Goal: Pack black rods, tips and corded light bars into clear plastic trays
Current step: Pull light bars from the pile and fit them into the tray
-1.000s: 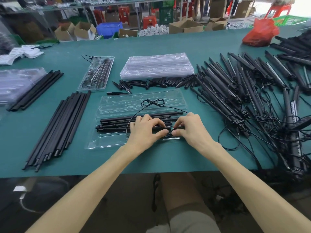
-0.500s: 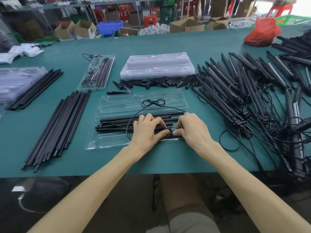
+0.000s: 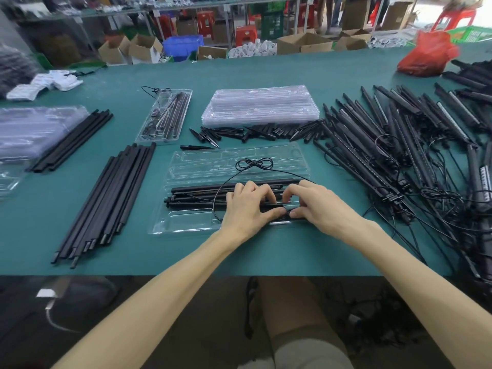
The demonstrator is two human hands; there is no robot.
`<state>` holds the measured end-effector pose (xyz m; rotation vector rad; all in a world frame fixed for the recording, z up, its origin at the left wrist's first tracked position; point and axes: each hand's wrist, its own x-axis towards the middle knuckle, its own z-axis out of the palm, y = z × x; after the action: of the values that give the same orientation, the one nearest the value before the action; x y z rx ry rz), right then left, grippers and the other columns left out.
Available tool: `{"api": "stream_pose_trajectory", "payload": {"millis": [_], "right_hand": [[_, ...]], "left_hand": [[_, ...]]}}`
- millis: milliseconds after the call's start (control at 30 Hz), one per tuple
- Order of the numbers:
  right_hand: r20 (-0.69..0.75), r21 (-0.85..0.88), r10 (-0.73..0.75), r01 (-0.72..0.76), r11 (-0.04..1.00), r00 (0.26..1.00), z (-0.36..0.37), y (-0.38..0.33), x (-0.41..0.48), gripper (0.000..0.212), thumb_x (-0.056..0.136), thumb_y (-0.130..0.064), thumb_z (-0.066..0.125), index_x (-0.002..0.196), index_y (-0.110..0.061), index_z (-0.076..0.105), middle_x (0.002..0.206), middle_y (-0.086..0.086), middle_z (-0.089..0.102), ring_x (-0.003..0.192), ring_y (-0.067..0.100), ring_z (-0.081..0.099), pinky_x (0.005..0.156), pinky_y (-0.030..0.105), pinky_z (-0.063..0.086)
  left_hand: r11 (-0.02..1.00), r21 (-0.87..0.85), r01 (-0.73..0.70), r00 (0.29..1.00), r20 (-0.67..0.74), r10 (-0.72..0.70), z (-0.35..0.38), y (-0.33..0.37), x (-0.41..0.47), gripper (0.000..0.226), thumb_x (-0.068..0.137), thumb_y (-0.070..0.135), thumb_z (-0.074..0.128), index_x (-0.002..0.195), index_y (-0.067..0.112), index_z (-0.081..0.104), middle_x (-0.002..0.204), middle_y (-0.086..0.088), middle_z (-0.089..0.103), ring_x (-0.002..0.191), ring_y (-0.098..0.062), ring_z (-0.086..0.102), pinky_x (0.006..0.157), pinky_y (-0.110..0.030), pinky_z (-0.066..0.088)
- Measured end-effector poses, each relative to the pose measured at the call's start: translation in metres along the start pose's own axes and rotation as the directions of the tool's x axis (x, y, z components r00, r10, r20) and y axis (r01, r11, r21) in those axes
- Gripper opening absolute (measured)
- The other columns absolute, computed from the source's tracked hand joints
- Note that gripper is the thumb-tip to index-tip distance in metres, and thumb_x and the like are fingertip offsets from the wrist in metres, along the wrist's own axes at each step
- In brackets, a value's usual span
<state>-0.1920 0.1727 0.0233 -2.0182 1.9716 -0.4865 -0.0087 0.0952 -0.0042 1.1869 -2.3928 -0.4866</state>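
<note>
Head cam: 2 hands over 1 clear tray (image 3: 186, 225) at table centre, which holds the light bars (image 3: 202, 189), approx 3-4 lying lengthwise; overlap prevents a firm count. 1 cord (image 3: 254, 164) loops over the tray's far half. Left hand (image 3: 246, 209) and right hand (image 3: 316, 206) both have fingers curled, thumbs and forefingers pinching a small black part on the bars' near side; cord or connector, cannot tell. At 9 o'clock, 1 bundle of rods (image 3: 106, 203), approx a dozen; at 10 o'clock, a 2nd bundle (image 3: 72, 141), approx 5-6, against clear plastic. At 11 o'clock, 1 packed tray (image 3: 165, 115). At 12 o'clock, 1 stack of empty trays (image 3: 261, 106), with a row of tips (image 3: 253, 133) before it, too many to count, and 1 single tip (image 3: 197, 147) just off the working tray's far-left corner. At 3 o'clock, a large pile of corded bars (image 3: 386, 145) close by the tray's right end, cords trailing over the table (image 3: 266, 257) edge at 4-5 o'clock. Bare green strips lie between tray and rods, and between tray and the near edge at 6 o'clock. 1 red bag (image 3: 428, 55) at 1 o'clock.
</note>
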Motion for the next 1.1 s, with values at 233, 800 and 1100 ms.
{"api": "stream_pose_trajectory", "payload": {"millis": [233,800,1100], "right_hand": [[0.05,-0.039,0.061,-0.059,0.997,0.997,-0.011,0.016,0.001,0.032,0.087,-0.01,0.072,0.099,-0.034,0.054,0.087,-0.011,0.046,0.079,0.002,0.049,0.072,0.036,0.047],[0.149,0.19,0.138,-0.166,0.968,0.979,-0.02,0.021,0.007,0.025,0.082,-0.014,0.081,0.086,-0.032,0.063,0.074,-0.002,0.059,0.069,0.014,0.054,0.069,0.031,0.045],[0.141,0.19,0.125,-0.151,0.97,0.982,-0.02,0.02,0.004,0.022,0.083,-0.014,0.08,0.092,-0.03,0.066,0.075,-0.001,0.057,0.071,0.014,0.054,0.072,0.03,0.046]], "left_hand": [[0.999,-0.034,-0.018,1.0,0.013,0.018,0.012,0.024,0.009,0.034,0.081,0.065,0.067,0.093,0.035,0.06,0.097,0.01,0.051,0.104,-0.015,0.039,0.091,-0.037,0.032],[0.995,-0.103,0.002,0.987,0.159,0.015,-0.014,0.019,0.021,0.011,0.089,0.045,0.07,0.095,0.035,0.071,0.089,0.018,0.063,0.091,-0.005,0.049,0.093,-0.038,0.033],[0.967,0.09,0.237,0.971,-0.054,-0.233,-0.06,-0.032,0.046,0.026,0.093,0.035,0.068,0.109,0.015,0.061,0.109,-0.003,0.056,0.104,-0.021,0.054,0.096,-0.04,0.047]]}}
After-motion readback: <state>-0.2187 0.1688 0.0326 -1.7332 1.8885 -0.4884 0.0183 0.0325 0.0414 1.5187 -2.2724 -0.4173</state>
